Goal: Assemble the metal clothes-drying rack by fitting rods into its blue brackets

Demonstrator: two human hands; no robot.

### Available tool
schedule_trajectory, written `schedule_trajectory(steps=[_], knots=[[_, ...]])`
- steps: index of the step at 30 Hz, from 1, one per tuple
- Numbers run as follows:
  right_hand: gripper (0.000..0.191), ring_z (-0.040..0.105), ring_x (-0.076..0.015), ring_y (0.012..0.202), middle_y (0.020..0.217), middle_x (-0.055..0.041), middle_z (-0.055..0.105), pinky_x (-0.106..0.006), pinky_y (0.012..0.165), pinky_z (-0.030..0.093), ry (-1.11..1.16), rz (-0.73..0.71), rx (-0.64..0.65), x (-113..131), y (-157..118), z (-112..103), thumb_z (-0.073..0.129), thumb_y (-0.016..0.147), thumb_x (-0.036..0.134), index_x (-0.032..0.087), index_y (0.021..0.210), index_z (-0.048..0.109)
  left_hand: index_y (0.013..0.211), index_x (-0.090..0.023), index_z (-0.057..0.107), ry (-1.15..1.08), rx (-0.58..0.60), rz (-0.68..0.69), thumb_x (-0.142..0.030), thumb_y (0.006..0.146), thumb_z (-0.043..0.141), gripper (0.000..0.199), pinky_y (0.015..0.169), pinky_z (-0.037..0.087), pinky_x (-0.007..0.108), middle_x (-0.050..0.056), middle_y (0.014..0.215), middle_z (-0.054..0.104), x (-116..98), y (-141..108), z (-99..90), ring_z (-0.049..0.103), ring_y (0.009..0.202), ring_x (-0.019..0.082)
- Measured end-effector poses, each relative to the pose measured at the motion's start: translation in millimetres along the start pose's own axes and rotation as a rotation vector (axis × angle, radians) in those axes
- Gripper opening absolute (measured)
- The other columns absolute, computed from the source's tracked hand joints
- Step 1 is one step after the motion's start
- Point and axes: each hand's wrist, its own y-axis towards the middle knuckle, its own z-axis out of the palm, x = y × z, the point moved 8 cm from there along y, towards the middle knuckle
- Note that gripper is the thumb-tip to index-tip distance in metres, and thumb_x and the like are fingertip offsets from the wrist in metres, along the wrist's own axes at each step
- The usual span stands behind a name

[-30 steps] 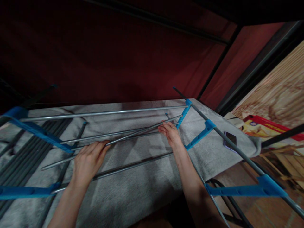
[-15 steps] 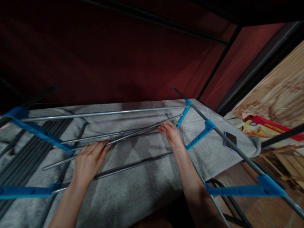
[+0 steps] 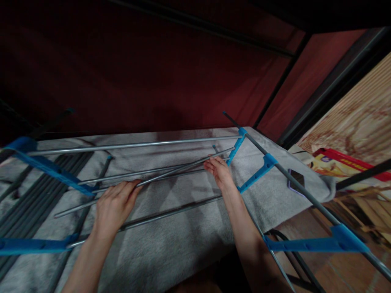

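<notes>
Both hands are on a loose grey metal rod (image 3: 171, 171) that slants up to the right across the frame. My left hand (image 3: 117, 203) is wrapped over its left part, and the rod's left end sticks out beyond the hand. Near its right end, my right hand (image 3: 218, 169) pinches the rod between thumb and fingers. The rod's right tip is close to a blue bracket (image 3: 235, 151). Other rods run between the brackets on both sides, including the rear rod (image 3: 137, 145) and the front rod (image 3: 180, 209). A long blue bracket (image 3: 55, 169) stands at the left.
Several dark tubes (image 3: 39, 199) lie on the grey cloth (image 3: 171, 252) at the left. A phone (image 3: 296, 182) rests on the cloth beyond the right side tube (image 3: 293, 181). A red and yellow package (image 3: 345, 162) is at the far right. A dark red panel (image 3: 146, 81) rises behind.
</notes>
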Motion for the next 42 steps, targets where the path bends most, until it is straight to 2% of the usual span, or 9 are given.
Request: schedule_trajectory(steps=[15,25,35,42], knots=[[0.021,0.067,-0.0152,0.067,0.071,-0.0006,0.070,-0.031,0.071,0.055,-0.010,0.029,-0.038,-3.6,1.3,-4.4,0.080,0.069,0.029,0.021,0.078,0.064,0.112,-0.022,0.064,-0.028,-0.040,0.004,-0.033,0.093,0.054,0.024,0.078,0.040,0.034,0.005,0.089,0.069,1.9,-1.5,-0.8,0.062,0.081,0.024],[0.021,0.068,-0.0146,0.067,0.074,-0.0007,0.072,-0.029,0.068,0.055,-0.003,0.049,-0.020,-1.2,-0.5,-1.0,0.078,0.071,0.031,0.022,0.081,0.063,0.120,-0.023,0.065,0.045,-0.103,-0.038,-0.031,0.092,0.056,0.031,0.084,0.036,0.039,0.008,0.095,0.070,-5.4,7.1,-14.5,0.062,0.089,0.026],[0.021,0.069,-0.0154,0.073,0.086,-0.0027,0.075,-0.029,0.071,0.054,0.004,0.091,0.085,-4.6,-7.9,15.2,0.078,0.071,0.031,0.022,0.082,0.064,0.125,-0.026,0.063,0.099,-0.098,-0.147,-0.035,0.093,0.052,0.035,0.095,0.031,0.047,0.010,0.095,0.069,-0.7,13.9,-18.4,0.058,0.092,0.028],[0.023,0.069,-0.0162,0.077,0.092,-0.0039,0.077,-0.030,0.075,0.053,-0.010,0.125,0.141,-9.3,-15.5,29.7,0.079,0.070,0.032,0.021,0.084,0.063,0.126,-0.026,0.063,0.110,-0.084,-0.188,-0.035,0.094,0.050,0.036,0.095,0.032,0.049,0.010,0.097,0.069,0.3,20.6,-19.6,0.057,0.095,0.029]])
